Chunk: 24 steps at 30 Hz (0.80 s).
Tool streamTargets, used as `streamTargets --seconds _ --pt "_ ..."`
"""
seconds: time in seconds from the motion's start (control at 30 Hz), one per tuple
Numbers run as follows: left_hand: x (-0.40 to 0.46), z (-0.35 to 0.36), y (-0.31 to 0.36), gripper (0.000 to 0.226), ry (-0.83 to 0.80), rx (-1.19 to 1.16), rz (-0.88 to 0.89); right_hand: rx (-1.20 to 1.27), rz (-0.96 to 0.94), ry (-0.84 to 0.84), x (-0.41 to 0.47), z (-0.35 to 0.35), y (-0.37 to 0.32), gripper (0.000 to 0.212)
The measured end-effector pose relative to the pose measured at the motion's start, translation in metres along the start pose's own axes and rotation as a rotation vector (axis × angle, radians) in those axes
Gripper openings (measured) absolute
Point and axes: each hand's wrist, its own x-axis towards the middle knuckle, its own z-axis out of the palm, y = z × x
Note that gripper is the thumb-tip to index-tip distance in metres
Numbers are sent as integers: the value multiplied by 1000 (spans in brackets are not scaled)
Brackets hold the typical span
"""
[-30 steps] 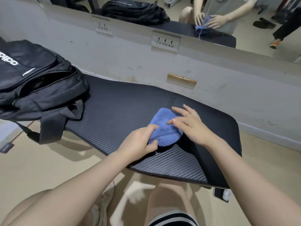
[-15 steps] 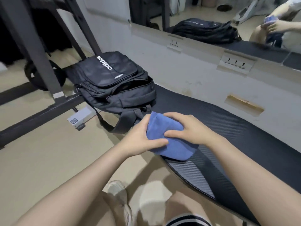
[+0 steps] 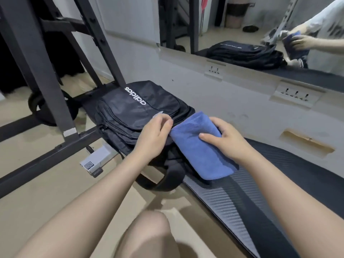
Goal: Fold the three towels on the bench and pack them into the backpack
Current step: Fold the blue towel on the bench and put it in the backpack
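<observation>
Here, right hand (image 3: 226, 139) around towel (image 3: 201, 146)

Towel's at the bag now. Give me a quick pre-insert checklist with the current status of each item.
1. Towel folded compact: ok, one neat bundle.
2. Right hand grips towel: ok, thumb on top, fingers curled round its far edge.
3. Left hand at the backpack opening: ok, fingers curled at the bag's upper edge beside the towel's leading end; whether it pinches fabric, cannot tell.
4. Opening wide enough: cannot tell, the hands and towel cover it.
5. Backpack steady on bench: ok, lying flat at the end of the bench.
6. Other two towels already inside: cannot tell, none in view.
</observation>
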Motion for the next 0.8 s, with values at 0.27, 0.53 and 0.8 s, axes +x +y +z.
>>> streamTargets --seconds 0.27,0.53,0.8 --pt "53 -2 -47 58 -405 351 144 27 150 136 26 4 16 19" --pt "65 -15 -45 54 -165 599 222 54 202 196 24 5 8 18" --pt "81 -59 -37 27 233 367 327 364 343 245 48 32 -3 13"
